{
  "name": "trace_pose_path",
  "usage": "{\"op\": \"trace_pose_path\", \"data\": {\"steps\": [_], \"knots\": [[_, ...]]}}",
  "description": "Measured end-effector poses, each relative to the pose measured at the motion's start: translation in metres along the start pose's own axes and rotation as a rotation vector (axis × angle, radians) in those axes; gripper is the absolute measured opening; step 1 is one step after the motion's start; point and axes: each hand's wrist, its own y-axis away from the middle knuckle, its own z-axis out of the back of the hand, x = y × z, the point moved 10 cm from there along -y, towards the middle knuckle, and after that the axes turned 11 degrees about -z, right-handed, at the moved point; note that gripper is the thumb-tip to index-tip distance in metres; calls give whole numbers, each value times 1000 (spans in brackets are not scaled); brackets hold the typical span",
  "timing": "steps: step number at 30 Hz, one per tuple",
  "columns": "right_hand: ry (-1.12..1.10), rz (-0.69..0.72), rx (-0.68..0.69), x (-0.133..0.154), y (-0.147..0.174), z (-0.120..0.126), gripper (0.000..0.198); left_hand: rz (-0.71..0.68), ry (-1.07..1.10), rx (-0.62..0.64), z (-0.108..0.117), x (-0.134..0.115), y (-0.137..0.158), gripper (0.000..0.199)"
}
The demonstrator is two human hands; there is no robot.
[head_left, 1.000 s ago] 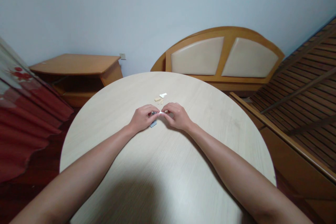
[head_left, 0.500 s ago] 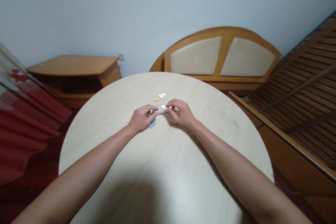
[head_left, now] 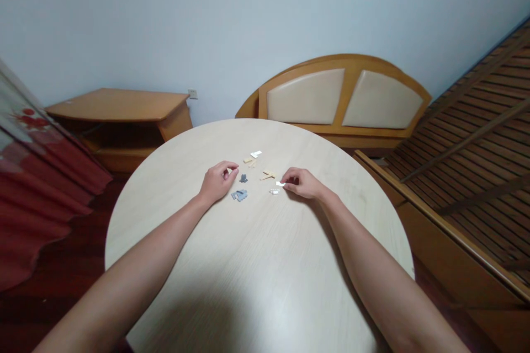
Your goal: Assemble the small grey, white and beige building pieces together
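Note:
My right hand [head_left: 304, 183] pinches a small flat white piece [head_left: 280, 183] between thumb and fingertips, just above the table. Right below it lie some small white pieces [head_left: 274, 192]. To its left are a few tan pieces [head_left: 267, 175]. My left hand [head_left: 218, 181] rests at the table with thumb and index curved and a small gap between their tips, holding nothing visible. Beside it sit dark grey pieces [head_left: 243, 178] and a cluster of light blue-grey pieces [head_left: 239, 194]. All are too small to make out exactly.
Farther back on the round table [head_left: 232, 265] lie more white pieces [head_left: 255, 154] and tan pieces [head_left: 249, 161]. Beyond the table stand a low wooden cabinet [head_left: 120, 105], a padded headboard [head_left: 306, 96] and slatted wood [head_left: 476, 149]. A red curtain [head_left: 45, 198] hangs at left.
My right hand has moved right and slightly toward me, still with the white piece. My left hand has shifted left, off the grey pieces, which now show fully. The view has shifted slightly.

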Motion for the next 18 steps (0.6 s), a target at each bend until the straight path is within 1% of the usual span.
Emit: {"op": "trace_pose_path", "data": {"steps": [3, 6, 8, 10, 12, 14, 16, 18], "knots": [[-24, 35, 24, 13, 1, -7, 23, 22, -24, -7, 7, 7, 1, 22], [-46, 66, 80, 23, 3, -17, 31, 50, -46, -15, 14, 13, 3, 21], [-55, 79, 125, 27, 6, -22, 35, 66, -56, -14, 16, 15, 4, 21], [-62, 76, 137, 28, 6, -24, 36, 74, -60, -5, 16, 15, 5, 21], [-65, 55, 85, 24, -1, -18, 34, 68, -59, 7, 14, 14, 5, 21], [-47, 21, -29, 17, -16, -6, 32, 54, -57, 17, 12, 13, 5, 21], [-2, -4, -137, 10, -38, 4, 33, 46, -59, 18, 11, 12, 4, 20], [48, 4, -164, 9, -64, 4, 37, 45, -62, 14, 11, 13, 4, 20]]}}
